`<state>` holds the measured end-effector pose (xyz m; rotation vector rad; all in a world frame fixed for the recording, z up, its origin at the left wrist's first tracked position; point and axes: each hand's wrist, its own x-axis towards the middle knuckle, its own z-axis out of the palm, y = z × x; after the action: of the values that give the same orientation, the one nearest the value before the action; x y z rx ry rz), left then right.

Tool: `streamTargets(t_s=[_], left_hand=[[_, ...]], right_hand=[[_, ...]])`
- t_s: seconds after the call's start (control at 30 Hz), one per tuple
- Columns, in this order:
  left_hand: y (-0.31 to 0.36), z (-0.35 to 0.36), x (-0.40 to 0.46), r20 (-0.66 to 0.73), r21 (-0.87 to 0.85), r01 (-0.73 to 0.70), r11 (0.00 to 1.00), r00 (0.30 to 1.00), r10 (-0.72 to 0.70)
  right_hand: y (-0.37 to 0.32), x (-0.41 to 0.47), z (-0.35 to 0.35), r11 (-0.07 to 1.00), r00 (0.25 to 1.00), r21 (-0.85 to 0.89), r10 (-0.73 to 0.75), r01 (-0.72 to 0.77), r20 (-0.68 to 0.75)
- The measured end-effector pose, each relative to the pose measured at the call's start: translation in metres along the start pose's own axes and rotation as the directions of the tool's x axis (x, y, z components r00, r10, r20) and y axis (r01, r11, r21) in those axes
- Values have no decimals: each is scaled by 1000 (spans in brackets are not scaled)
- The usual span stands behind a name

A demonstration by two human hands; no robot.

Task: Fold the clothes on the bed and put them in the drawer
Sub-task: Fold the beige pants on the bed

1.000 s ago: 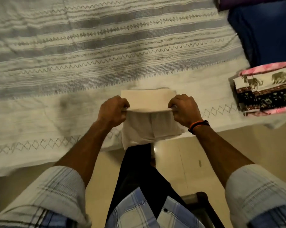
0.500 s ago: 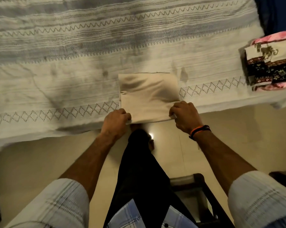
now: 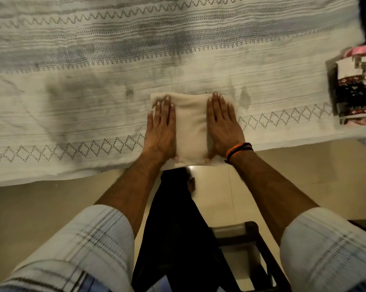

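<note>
The folded cream garment [image 3: 191, 131] is lying at the bed's [image 3: 72, 106] near edge. The left hand [image 3: 161, 131] and right hand [image 3: 223, 128] are pressing flat on it, fingers straight and together.

Left hand [image 3: 161, 125] and right hand [image 3: 223, 125] press flat on folded cream cloth [image 3: 191, 127].

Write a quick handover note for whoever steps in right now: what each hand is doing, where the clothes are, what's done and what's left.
Left hand: flat, fingers straight, pressing the left side of the folded cream cloth.
Right hand: flat, pressing its right side.
The cream cloth lies at the near edge of the white patterned bedspread.
A folded stack of printed pink and black clothes sits on the bed at far right.
Done: cream cloth folded into a compact rectangle.
Left: move the folded clothes into the drawer, which is not in view.
</note>
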<state>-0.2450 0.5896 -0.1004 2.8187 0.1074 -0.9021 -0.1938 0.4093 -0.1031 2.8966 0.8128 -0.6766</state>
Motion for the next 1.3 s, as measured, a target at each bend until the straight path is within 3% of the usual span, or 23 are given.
streamTargets(t_s=[0.07,0.23,0.4,0.57,0.73,0.8,0.87,0.93,1.0,1.07,1.13,1.2,1.3], left_hand=[[-11,9,10,67,40,8,999,998,-11],[-21,14,26,169,33,-44,998,985,38],[-25,20,44,265,28,-64,998,963,55],[-21,22,47,273,56,-48,997,962,31],[-19,11,35,235,25,-56,998,971,49],[-21,4,26,178,0,-67,998,982,65],[-27,-1,19,91,-65,-89,994,991,95],[-33,-3,8,-57,-201,-71,977,997,60],[-34,-4,-6,-171,-435,66,898,973,-154],[-34,-1,-10,-97,-636,253,729,911,-400],[-34,0,-6,48,-757,379,532,845,-533],[-34,-2,0,151,-810,425,404,817,-557],[-34,-5,6,242,-846,447,291,808,-537]], right_hand=[[1,6,15,998,1000,-52,25,-24,4],[3,18,21,999,983,-43,-1,9,183],[6,34,43,1000,994,-14,25,-24,110],[4,40,59,998,999,-27,50,-50,21],[5,31,24,997,966,-74,21,-2,256],[8,28,6,1000,965,-27,-7,15,262],[14,24,-5,986,987,166,0,-27,160],[17,13,-10,897,982,421,178,-136,-61],[16,0,-6,709,880,646,460,-283,-119],[16,-7,2,476,792,766,607,-431,68],[19,-8,8,326,754,793,612,-514,237],[24,-6,9,278,739,785,598,-554,309],[30,-3,1,162,738,815,548,-556,394]])
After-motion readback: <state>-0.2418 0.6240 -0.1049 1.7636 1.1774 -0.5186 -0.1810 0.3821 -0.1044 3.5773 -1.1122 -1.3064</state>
